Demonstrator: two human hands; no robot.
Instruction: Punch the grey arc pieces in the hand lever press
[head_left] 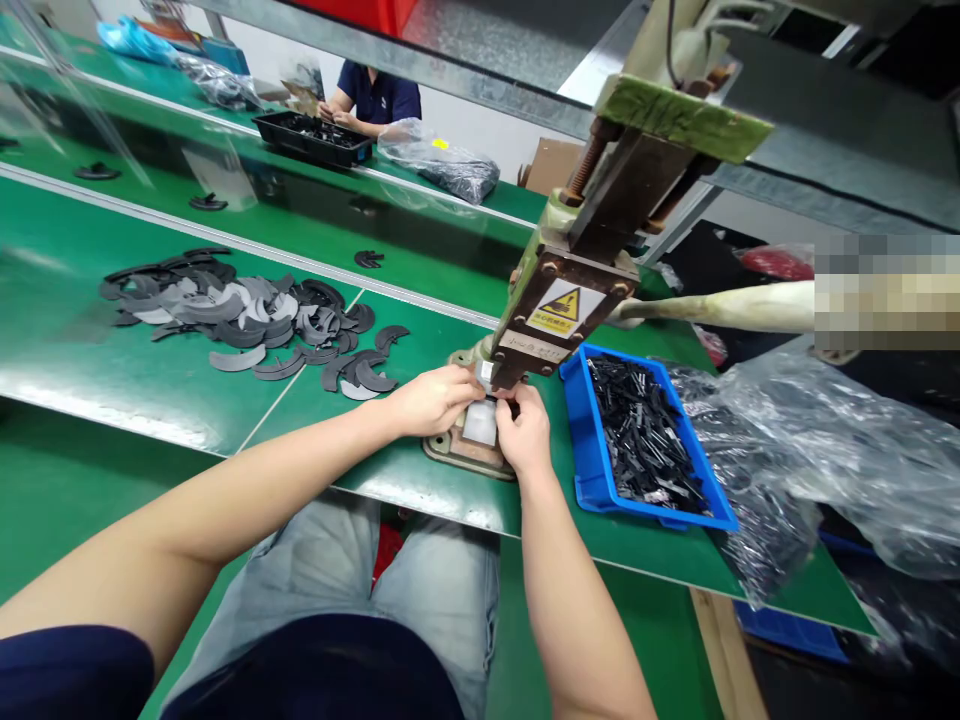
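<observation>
Both of my hands are at the base of a green hand press [551, 300], one on each side of its metal block [480, 424]. My left hand [442, 400] reaches in from the left, its fingers pressed together under the ram. From the right, my right hand [525, 428] has thumb and fingers curled around something small and dark beside the block. What either hand holds is too small and hidden to name. Left of the press lies a loose pile of curved grey and black parts [247, 310] on the green table.
A blue bin [583, 450] of thin black parts stands right of the press, beside clear plastic bags [832, 430]. Beyond a conveyor with scattered black parts [367, 259], a person [382, 100] works at a black tray [315, 150]. The press handle [720, 303] sticks out right.
</observation>
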